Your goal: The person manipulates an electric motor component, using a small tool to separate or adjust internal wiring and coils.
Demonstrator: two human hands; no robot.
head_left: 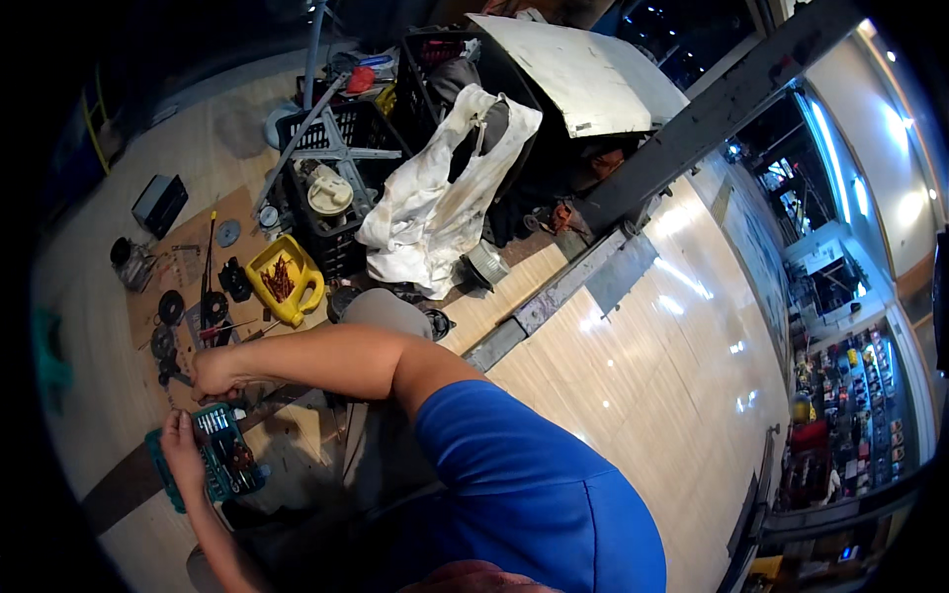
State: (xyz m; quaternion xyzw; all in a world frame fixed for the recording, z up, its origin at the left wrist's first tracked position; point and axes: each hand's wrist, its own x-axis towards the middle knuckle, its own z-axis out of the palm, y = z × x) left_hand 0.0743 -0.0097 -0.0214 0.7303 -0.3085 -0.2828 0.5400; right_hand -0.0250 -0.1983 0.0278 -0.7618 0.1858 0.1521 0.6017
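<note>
My right hand (214, 375) reaches across to the left with its fingers curled closed. It is beside some dark round parts; what it grips, if anything, is too small to tell. Just below it, my left hand (182, 447) is raised with its fingertips pinched together near a tiny object I cannot make out. Under and beside the left hand lies an open teal socket set case (240, 477) with metal sockets and bits in it. A dark ring-shaped part (171, 307) lies on a brown sheet of cardboard (148, 329) past my hands.
A cut-open yellow jug (309, 289) holds reddish-brown screws or bolts. Behind it are black crates (331, 242) and a stained white cloth (420, 203). A metal lift arm (554, 296) runs along the tiled floor (623, 395) to a grey post (712, 109).
</note>
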